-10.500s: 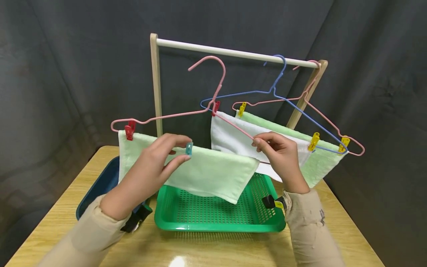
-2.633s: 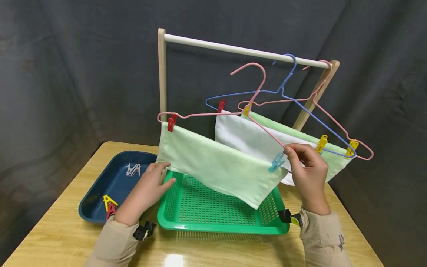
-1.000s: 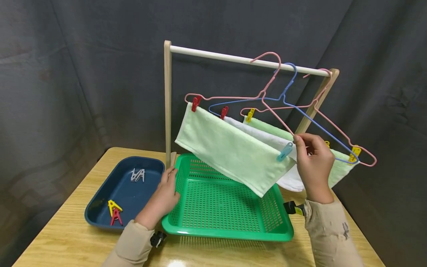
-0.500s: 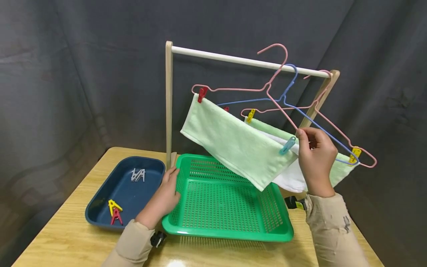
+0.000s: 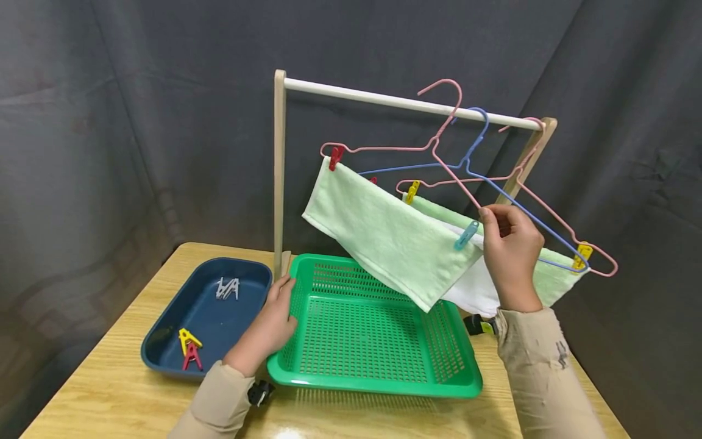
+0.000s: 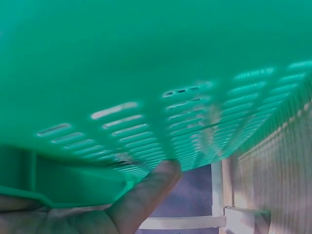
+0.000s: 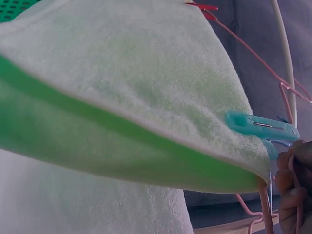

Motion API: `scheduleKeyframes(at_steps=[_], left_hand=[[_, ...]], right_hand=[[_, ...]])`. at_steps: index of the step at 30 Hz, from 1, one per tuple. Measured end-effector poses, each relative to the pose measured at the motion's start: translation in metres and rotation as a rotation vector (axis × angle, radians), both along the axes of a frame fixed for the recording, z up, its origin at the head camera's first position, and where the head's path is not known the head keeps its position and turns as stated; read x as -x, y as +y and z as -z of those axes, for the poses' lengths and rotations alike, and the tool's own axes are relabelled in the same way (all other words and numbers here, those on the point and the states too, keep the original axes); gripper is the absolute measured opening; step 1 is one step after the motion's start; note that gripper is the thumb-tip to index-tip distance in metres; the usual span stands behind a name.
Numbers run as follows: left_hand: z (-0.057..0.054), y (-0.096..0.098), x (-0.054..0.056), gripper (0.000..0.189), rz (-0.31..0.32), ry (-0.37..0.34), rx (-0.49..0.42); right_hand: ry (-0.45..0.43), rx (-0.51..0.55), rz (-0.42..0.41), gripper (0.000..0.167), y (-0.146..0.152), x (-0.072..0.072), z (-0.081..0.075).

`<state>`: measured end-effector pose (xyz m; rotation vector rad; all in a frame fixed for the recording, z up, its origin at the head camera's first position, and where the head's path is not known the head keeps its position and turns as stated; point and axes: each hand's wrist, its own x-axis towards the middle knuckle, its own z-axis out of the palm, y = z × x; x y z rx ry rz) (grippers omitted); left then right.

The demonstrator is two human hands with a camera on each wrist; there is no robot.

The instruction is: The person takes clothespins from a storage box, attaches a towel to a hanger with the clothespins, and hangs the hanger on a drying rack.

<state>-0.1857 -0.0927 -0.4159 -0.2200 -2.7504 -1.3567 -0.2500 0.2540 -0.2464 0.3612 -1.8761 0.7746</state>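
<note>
My right hand (image 5: 512,253) pinches the right arm of a pink wire hanger (image 5: 392,148). A folded pale green towel (image 5: 389,235) hangs from it, tilted down to the right. A red clothespin (image 5: 336,158) holds the towel's left corner and a light blue clothespin (image 7: 262,126) the right. The hanger's open hook reaches above the white rod (image 5: 362,96); whether it touches the rod I cannot tell. My left hand (image 5: 274,320) grips the left rim of a green perforated basket (image 5: 378,385). In the left wrist view one finger (image 6: 148,195) lies along the basket's wall.
On the rod's right part hang a blue hanger (image 5: 400,167) with a white towel (image 5: 474,292) and another pink hanger (image 5: 548,207) with a green towel (image 5: 554,283). A dark blue tray (image 5: 205,317) with several clothespins stands left. A wooden post (image 5: 280,177) rises behind the basket.
The light blue clothespin went from my left hand onto the towel. My left hand moved to the basket rim. My right hand raised the hanger rightward to the rod, then shifted slightly left.
</note>
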Motion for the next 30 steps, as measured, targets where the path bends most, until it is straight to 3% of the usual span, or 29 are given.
scheduleKeyframes(at_steps=[21,30], left_hand=[[0.0,0.0,-0.001,0.074,-0.001,0.004,-0.025],[0.001,-0.001,0.001,0.074,0.006,0.001,-0.028]], right_hand=[[-0.059,-0.044,-0.015,0.013,-0.009,0.003,0.01],[-0.093,-0.041,-0.017,0.018,-0.009,0.004,0.015]])
